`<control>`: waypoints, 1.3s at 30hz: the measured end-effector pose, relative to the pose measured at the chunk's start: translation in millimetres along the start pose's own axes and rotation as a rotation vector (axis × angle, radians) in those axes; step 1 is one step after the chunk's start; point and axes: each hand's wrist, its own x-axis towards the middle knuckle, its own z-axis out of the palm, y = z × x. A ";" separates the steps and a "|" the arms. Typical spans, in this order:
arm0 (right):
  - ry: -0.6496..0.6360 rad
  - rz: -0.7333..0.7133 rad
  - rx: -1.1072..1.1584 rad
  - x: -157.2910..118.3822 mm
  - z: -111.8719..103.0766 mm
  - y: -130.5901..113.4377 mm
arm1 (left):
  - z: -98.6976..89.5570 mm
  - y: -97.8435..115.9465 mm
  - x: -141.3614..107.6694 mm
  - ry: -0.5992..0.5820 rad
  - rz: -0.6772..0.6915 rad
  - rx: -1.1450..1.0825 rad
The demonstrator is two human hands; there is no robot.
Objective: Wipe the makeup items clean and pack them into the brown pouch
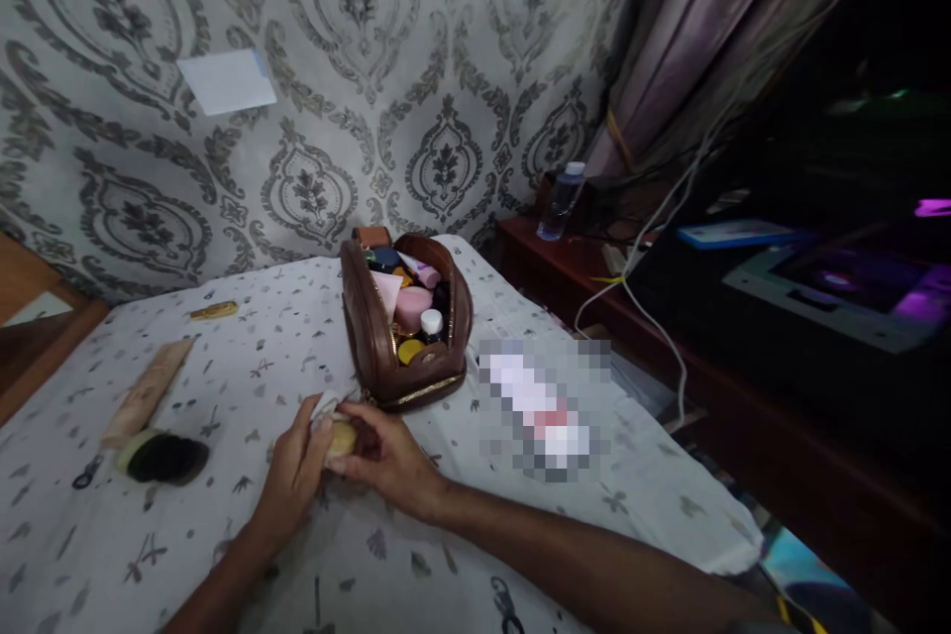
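Note:
My left hand (292, 464) is closed on a crumpled white cloth or tissue (325, 405). Fingers of my right hand (399, 461) curl round a small, rounded yellowish container (343, 438), against which the cloth is pressed. Its exact kind is partly hidden by my fingers. Just beyond both hands, a brown leather toiletry bag (358, 337) stands unzipped on the bed. Inside it are a pink jar (413, 307), a white-capped bottle (432, 325), a yellow lid (410, 351) and several other tubes and pots.
Left on the patterned sheet lie a beige tube (149, 391), a dark-topped jar (159, 457) and a small gold item (215, 310). A blurred-out object (536, 411) lies to the right. Beyond the bed edge, a water bottle (561, 203) and white cable (661, 317) occupy the dark red desk (524, 243).

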 end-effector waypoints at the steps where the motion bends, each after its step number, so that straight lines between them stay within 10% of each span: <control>1: 0.007 -0.065 -0.092 -1.3 -0.3 -0.5 | 1.8 -3.5 -0.6 0.048 -0.023 0.006; 6: -0.054 -0.293 -0.472 -10.2 -3.1 -6.8 | 6.5 -13.3 -2.3 0.150 -0.150 0.042; 14: -0.086 -0.336 -0.684 -19.2 -3.7 -12.7 | 1.2 15.7 -1.7 -0.022 -0.212 -0.020; 28: 0.159 -0.207 -0.441 -5.9 -8.1 -6.7 | -6.8 21.8 10.8 -0.213 -0.317 -0.220; 39: 0.124 -0.205 -0.452 -6.0 -0.2 -10.8 | -17.5 19.7 11.4 -0.060 -0.202 -0.283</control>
